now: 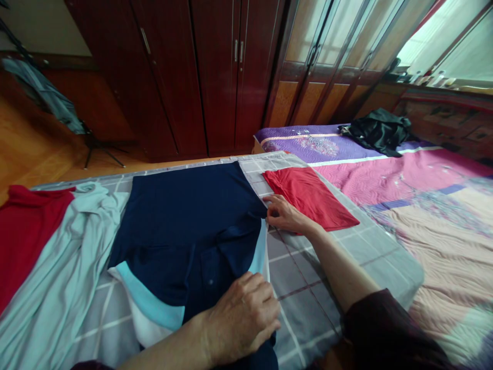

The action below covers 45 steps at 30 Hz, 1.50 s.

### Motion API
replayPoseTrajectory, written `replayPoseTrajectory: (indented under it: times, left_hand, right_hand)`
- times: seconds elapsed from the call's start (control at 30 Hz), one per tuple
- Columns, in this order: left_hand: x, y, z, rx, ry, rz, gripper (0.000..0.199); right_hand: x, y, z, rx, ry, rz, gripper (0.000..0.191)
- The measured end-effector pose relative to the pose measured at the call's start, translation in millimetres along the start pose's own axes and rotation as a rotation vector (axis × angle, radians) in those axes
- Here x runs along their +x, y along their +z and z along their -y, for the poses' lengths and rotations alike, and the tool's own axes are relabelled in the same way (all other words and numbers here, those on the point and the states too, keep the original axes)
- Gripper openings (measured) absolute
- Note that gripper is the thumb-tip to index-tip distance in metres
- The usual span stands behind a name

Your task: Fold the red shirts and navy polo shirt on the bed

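Observation:
A navy garment (185,205) with light blue and white panels lies spread on a grey checked cloth (304,303). My right hand (285,213) pinches the garment's right edge, about halfway up. Nearer to me, my left hand (244,316) is closed over the lower right part, by the light blue panel; what its fingers grip there is the navy fabric. Just beyond my right hand lies a folded red cloth (311,198), flat. The bottom of the navy garment is partly hidden by my left forearm.
At the left lie a pale green garment (77,246) and a red garment (29,231). A bed with a pink and purple quilt (354,180) stands at the right, a black garment (379,131) on it. Dark red wardrobes (215,77) line the back; a tripod (94,146) stands back left.

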<state>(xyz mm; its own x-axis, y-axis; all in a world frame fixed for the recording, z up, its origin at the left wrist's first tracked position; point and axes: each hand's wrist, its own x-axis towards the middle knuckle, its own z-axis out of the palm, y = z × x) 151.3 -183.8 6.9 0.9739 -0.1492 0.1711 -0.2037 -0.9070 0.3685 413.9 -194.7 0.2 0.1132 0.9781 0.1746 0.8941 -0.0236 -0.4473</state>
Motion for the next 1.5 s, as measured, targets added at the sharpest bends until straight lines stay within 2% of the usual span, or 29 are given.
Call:
replayPoseTrajectory:
  times: [0.13,0.27,0.4,0.43,0.5,0.6,0.7,0.83,0.9,1.1,1.17,1.27,1.33,1.4,1.5]
  left_hand:
    - [0,-0.2,1,0.013,0.005,-0.002,0.017]
    - [1,-3.0,2,0.033,0.012,0.002,0.021]
    - [-2,-6.6,9,0.027,-0.090,-0.064,0.024]
    - [-4,-6.7,12,0.041,-0.150,-0.098,0.030]
    - [-8,-6.1,19,0.068,-0.289,-0.135,0.057]
    - [-13,-5.5,30,0.034,-0.443,-0.062,0.094]
    - [-13,-9.2,35,-0.041,-0.503,0.028,0.109]
    - [-12,-17.9,38,-0.095,-0.510,0.085,0.116]
    - [-14,-21.1,40,-0.082,-0.517,0.087,0.114]
    - [-19,-28.4,46,0.022,-0.563,0.118,0.090]
    - [-19,-34.4,41,0.081,-0.565,0.069,0.078]
    - [-20,-44.7,20,0.123,-0.565,-0.012,0.041]
    - [-21,-46.3,-3,0.082,-0.565,0.007,0.021]
    - [-24,-39.6,-27,0.033,-0.573,0.034,0.025]
    - [-28,-17.3,-57,-0.006,-0.622,0.003,0.023]
  right_hand:
    - [1,6,7,0.001,-0.015,-0.020,0.008]
    - [5,18,11,0.025,-0.066,-0.029,0.016]
    - [8,26,4,0.026,-0.094,-0.084,0.018]
    - [8,26,2,0.025,-0.090,-0.094,0.018]
    - [9,26,-1,0.029,-0.080,-0.101,0.019]
    - [9,23,0,0.039,-0.074,-0.075,0.024]
    - [9,22,3,0.040,-0.045,-0.062,0.027]
    - [9,22,5,0.042,-0.019,-0.059,0.028]
    - [9,22,5,0.046,-0.020,-0.064,0.029]
    - [9,22,5,0.048,-0.047,-0.099,0.030]
    - [10,24,2,0.046,-0.060,-0.112,0.029]
    - [10,29,-3,0.046,-0.061,-0.131,0.028]
    - [11,32,-5,0.046,-0.060,-0.149,0.028]
    - [11,34,-5,0.044,-0.060,-0.166,0.029]
    - [11,35,-5,0.038,-0.063,-0.185,0.029]
